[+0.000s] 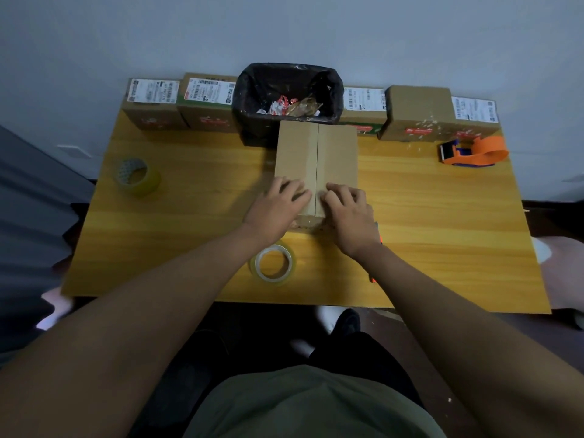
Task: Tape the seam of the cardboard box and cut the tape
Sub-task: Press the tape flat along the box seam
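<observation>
Table (442, 216) w/ free room both sides; left hand (278, 205), right hand (349, 213) flat on box (316, 153) near edge, grips holding nothing.

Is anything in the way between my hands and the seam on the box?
Nothing visible. The left hand and right hand lie flat on the brown cardboard box, either side of its bare centre seam.

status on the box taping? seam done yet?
Done: the flaps are closed, and some tape shows on the near end of the box. In hand: the left hand and right hand press flat either side of the seam; neither holds tape or a cutter. Left: the seam looks bare further up. The tape roll lies on the table, and the orange dispenser sits far right.
</observation>
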